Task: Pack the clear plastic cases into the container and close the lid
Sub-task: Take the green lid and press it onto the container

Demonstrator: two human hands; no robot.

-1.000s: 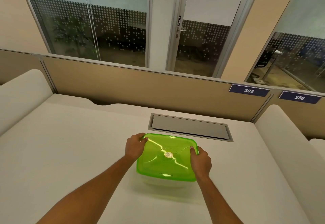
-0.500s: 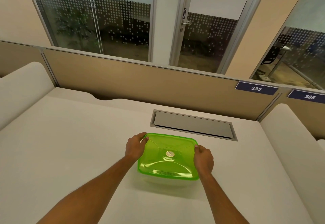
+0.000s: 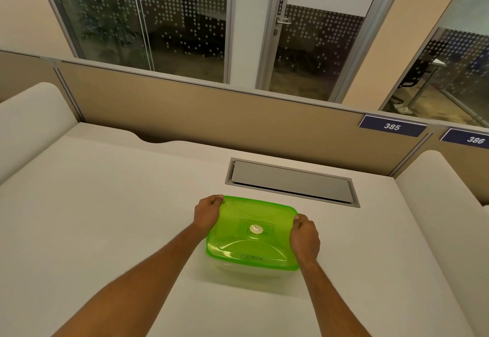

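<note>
Basically at the last step from what I can see. Green lid (image 3: 252, 233) sits on the container (image 3: 246, 270), centre-bottom of the frame, on the bench (image 3: 105, 217). Left hand (image 3: 207, 213) has its fingers curled over the lid's upper-left corner; right hand (image 3: 304, 237) has its fingers curled over the right edge. Both are clamped on the rim, not apart.

I read this as pressing the lid to seal. It looks level and seated all round, but I can't confirm it has snapped shut. The near edge is free of either hand, so that side may need a press.

Clear cases: can't make them out through the tinted lid or the cloudy container wall. None are loose on the bench, so I judge packing done, unverified.

Around it:
- grey recessed hatch (image 3: 291, 181) in the bench, just above-right of the container, apart from it
- tan partition (image 3: 211, 114) across the middle of the frame, tags 385 (image 3: 392, 126) and 386 (image 3: 473, 139) at right
- glass door marked PUSH (image 3: 281, 5) at top centre

Nothing stands in the way of the hands or the lid.
</note>
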